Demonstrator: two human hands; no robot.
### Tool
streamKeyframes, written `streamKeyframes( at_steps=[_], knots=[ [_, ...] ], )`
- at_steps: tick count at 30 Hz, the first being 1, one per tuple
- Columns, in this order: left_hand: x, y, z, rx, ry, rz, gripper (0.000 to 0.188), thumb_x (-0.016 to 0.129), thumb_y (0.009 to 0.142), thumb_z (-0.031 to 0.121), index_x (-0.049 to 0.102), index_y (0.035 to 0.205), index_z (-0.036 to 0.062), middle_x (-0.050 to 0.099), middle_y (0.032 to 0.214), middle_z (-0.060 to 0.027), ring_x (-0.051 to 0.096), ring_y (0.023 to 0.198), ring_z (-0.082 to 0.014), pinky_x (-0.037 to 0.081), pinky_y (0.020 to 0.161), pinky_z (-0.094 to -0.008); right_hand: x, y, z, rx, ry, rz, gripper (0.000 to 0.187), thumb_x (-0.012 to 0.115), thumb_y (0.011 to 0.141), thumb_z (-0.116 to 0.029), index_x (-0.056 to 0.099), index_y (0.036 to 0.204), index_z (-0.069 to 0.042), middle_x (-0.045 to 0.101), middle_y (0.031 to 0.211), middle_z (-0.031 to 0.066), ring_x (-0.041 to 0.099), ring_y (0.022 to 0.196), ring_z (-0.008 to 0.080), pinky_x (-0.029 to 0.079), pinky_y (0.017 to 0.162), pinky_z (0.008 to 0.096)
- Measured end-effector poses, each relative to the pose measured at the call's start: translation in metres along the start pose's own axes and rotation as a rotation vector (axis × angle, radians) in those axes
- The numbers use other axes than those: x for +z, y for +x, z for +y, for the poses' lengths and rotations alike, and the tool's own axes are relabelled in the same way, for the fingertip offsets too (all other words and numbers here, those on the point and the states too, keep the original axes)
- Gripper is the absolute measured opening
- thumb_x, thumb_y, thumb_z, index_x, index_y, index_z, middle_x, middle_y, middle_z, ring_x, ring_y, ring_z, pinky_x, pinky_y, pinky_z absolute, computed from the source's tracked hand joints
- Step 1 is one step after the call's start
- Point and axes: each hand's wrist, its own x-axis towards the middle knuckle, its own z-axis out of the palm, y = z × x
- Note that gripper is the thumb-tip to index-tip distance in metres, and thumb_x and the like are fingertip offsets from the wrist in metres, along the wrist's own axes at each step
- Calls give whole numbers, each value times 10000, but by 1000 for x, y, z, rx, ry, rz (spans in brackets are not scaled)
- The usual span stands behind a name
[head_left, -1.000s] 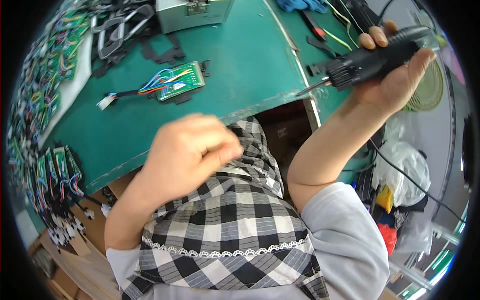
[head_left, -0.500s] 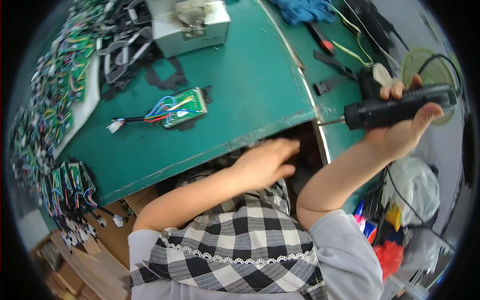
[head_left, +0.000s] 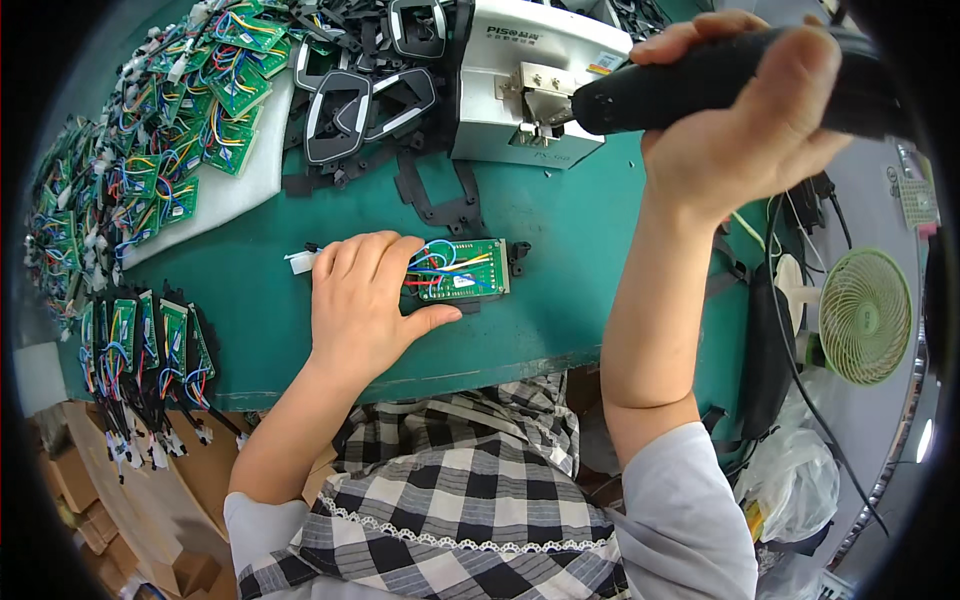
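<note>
A green circuit board (head_left: 465, 272) with coloured wires lies on the table, seated on a black plastic frame that mostly hides under it. My left hand (head_left: 362, 295) grips its left end, fingers curled over the wires and thumb along the near edge; a white connector (head_left: 301, 262) sticks out past the fingers. My right hand (head_left: 735, 150) is wrapped around a black electric screwdriver (head_left: 680, 88), held nearly level. The tool's nose meets the metal outlet (head_left: 545, 95) of a white screw feeder box (head_left: 500, 130); the bit tip is hard to make out there.
Wired circuit boards (head_left: 235, 95) are heaped on white foam (head_left: 262, 180) at the far left. Several more boards (head_left: 150, 340) stand at the table's left edge, cables hanging over. Black-and-grey plastic frames (head_left: 340, 115) pile up beside the feeder. A green fan (head_left: 865, 315) stands at right.
My right hand has carried the screwdriver up and left to the feeder. My left hand has moved from the table's front edge onto the board. The view has shifted.
</note>
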Motion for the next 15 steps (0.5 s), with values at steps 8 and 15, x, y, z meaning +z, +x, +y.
streamKeyframes(
  at_steps=[8, 15],
  knots=[
    [-1, 3, -2, 24, -106, 25, 439, 800, 627, 326, 662, 962, 79, 628, 1012, -35, 570, 951, -244, 384, 862, -392, 16, -8, 18, 60, 28, 7, 423, 641, 895, -349, 442, 1041, -6, 516, 620, 62, 488, 415, 136, 430, 401, 264],
    [-2, 2, -3, 22, -131, 42, 394, 797, 635, 282, 687, 968, 101, 633, 1028, -13, 579, 967, -239, 410, 844, -392, 0, -11, 27, 54, -130, -151, 571, 574, 892, -440, 386, 1149, 34, 554, 652, 168, 560, 430, 236, 500, 386, 354]
  ],
)
